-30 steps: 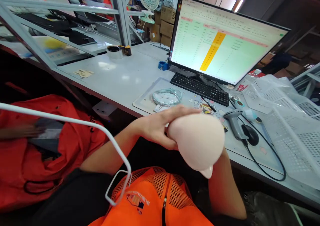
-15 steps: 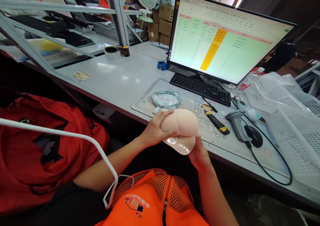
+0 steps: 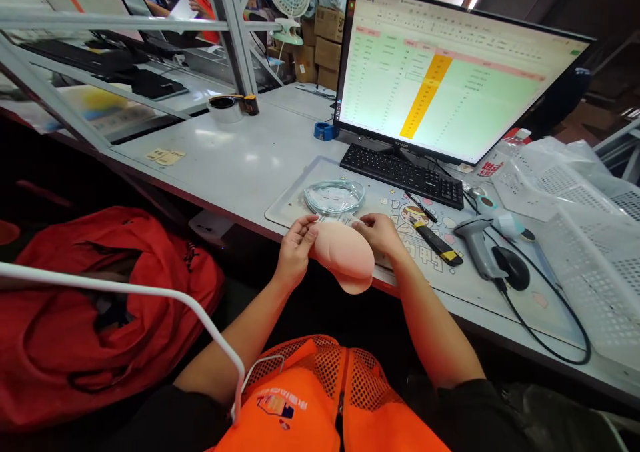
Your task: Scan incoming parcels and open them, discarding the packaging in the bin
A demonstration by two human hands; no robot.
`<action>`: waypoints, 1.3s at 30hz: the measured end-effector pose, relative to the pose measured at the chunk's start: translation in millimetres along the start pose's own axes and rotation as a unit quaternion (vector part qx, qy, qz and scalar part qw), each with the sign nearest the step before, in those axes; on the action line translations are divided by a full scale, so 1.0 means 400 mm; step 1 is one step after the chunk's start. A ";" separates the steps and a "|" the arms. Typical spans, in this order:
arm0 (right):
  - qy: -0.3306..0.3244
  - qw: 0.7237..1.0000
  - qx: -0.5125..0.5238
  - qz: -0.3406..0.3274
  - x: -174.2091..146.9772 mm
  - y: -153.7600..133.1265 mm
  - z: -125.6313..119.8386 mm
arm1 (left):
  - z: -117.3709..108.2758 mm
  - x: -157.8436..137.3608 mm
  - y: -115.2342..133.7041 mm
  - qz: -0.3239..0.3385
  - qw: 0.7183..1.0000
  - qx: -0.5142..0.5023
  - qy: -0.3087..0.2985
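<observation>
A beige, smooth, rounded pad like a bra cup (image 3: pixel 345 249) is held over the desk's front edge, with a flatter flap below it. A clear strip with printing (image 3: pixel 336 219) shows along its far edge. My left hand (image 3: pixel 296 249) is closed, pinching the pad's left edge between thumb and fingers. On the right, my right hand (image 3: pixel 379 232) is closed at the far right edge, its fingertips partly hidden. Just beyond the hands lies a clear bag with a pale blue coiled rim (image 3: pixel 334 197) on the desk mat (image 3: pixel 285 202).
A monitor (image 3: pixel 450 79) and keyboard (image 3: pixel 403 175) stand behind. To the right are a box cutter (image 3: pixel 436 244), a pen (image 3: pixel 421 207), a barcode scanner (image 3: pixel 477 242) with its cable and white baskets (image 3: pixel 590 265). A red bag (image 3: pixel 125 292) and white bar (image 3: pixel 150 289) are at left.
The pad has moved slightly left and turned, its clear strip now facing the desk. My right hand has shifted from the pad's lower right side to its far edge; my left hand has moved left.
</observation>
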State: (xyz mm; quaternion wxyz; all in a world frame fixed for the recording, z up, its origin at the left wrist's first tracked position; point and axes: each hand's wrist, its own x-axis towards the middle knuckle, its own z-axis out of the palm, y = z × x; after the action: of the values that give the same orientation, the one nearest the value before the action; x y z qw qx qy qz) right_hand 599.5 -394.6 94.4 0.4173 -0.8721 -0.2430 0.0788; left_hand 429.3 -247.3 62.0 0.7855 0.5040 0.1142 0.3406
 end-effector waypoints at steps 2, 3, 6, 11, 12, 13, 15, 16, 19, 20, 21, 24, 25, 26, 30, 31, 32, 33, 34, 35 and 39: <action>-0.032 0.998 -0.057 -0.021 -0.005 -0.011 0.006 | -0.005 0.004 0.005 -0.044 0.996 -0.072 0.003; -0.043 0.997 -0.053 -0.031 -0.010 -0.014 0.001 | -0.007 0.008 0.008 -0.058 0.993 -0.101 0.009; -0.045 0.994 0.083 -0.059 -0.043 -0.008 -0.057 | -0.019 0.022 0.019 -0.066 0.983 -0.170 0.029; 0.114 0.940 0.317 -0.056 -0.156 0.005 -0.256 | -0.036 0.042 0.027 -0.063 0.967 -0.243 0.039; 0.143 0.931 0.332 -0.059 -0.178 0.001 -0.287 | -0.033 0.045 0.025 -0.063 0.965 -0.250 0.041; 0.166 0.924 0.338 -0.066 -0.197 -0.006 -0.309 | -0.027 0.047 0.021 -0.064 0.964 -0.255 0.043; 0.186 0.924 0.323 -0.084 -0.223 -0.020 -0.315 | -0.007 0.050 0.012 -0.068 0.961 -0.264 0.044; 0.185 0.930 0.306 -0.088 -0.229 -0.027 -0.302 | 0.005 0.051 0.008 -0.070 0.960 -0.268 0.042; 0.192 0.953 0.222 -0.080 -0.224 -0.031 -0.217 | 0.042 0.056 0.002 -0.087 0.956 -0.280 0.029; 0.208 0.957 0.189 -0.073 -0.216 -0.028 -0.184 | 0.052 0.057 0.003 -0.104 0.954 -0.282 0.022; 0.226 0.959 0.160 -0.066 -0.208 -0.024 -0.153 | 0.060 0.057 0.006 -0.125 0.951 -0.282 0.012; 0.258 0.958 0.121 -0.044 -0.176 -0.014 -0.081 | 0.078 0.049 0.015 -0.170 0.940 -0.291 -0.052; 0.255 0.957 0.134 -0.032 -0.165 -0.013 -0.065 | 0.083 0.043 0.017 -0.165 0.937 -0.296 -0.081; 0.251 0.955 0.157 -0.017 -0.154 -0.013 -0.054 | 0.089 0.036 0.019 -0.152 0.936 -0.298 -0.110; 0.266 0.946 0.187 0.012 -0.130 -0.027 -0.041 | 0.118 0.011 0.011 -0.097 0.952 -0.241 -0.164; 0.274 0.947 0.165 0.008 -0.130 -0.032 -0.043 | 0.126 0.008 0.006 -0.087 0.960 -0.219 -0.153; 0.283 0.949 0.139 0.005 -0.133 -0.036 -0.046 | 0.132 0.005 0.000 -0.073 0.968 -0.199 -0.136; 0.289 0.950 0.115 0.003 -0.137 -0.040 -0.049 | 0.139 0.004 -0.007 -0.055 0.975 -0.180 -0.120; 0.293 0.951 0.096 0.003 -0.141 -0.043 -0.053 | 0.144 0.003 -0.015 -0.035 0.980 -0.161 -0.110; 0.293 0.952 0.085 0.001 -0.145 -0.045 -0.056 | 0.148 0.002 -0.024 -0.014 0.984 -0.140 -0.109; 0.279 0.955 0.101 -0.011 -0.151 -0.045 -0.064 | 0.163 -0.004 -0.062 0.016 0.987 -0.041 -0.152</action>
State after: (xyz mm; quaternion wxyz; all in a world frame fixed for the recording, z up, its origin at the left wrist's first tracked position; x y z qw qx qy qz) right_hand 549.2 -432.3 120.4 0.5553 -0.8100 -0.1172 -0.1479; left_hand 472.6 -301.4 70.4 0.8082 0.5192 -0.0285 0.2764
